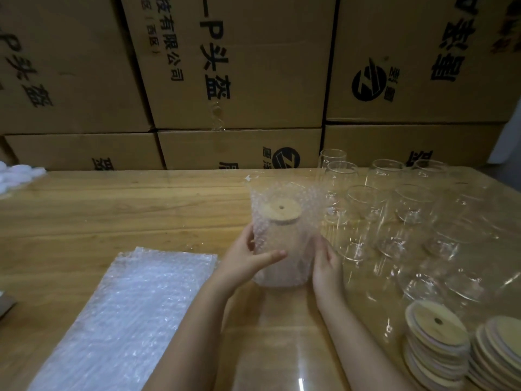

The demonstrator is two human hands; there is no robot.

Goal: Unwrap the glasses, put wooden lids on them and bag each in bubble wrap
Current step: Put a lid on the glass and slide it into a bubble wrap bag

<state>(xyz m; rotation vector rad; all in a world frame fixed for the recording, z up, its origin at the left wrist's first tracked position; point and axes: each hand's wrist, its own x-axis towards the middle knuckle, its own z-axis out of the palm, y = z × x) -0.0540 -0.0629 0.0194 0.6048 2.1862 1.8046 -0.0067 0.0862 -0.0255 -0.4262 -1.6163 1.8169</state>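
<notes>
A glass with a round wooden lid point(282, 211) stands upright inside a bubble wrap bag point(284, 230) at the middle of the wooden table point(112, 215). My left hand point(248, 258) grips the bag's left side, thumb across its front. On the bag's right side rests my right hand point(324, 266), its fingers behind the bag. The bag's top stands open above the lid. Several bare glasses point(400, 210) stand to the right. Stacks of wooden lids point(437, 334) lie at the lower right.
A flat pile of bubble wrap bags point(127, 314) lies at the lower left. White foam pieces point(19, 176) sit at the far left edge. Cardboard boxes point(239, 66) are stacked behind the table.
</notes>
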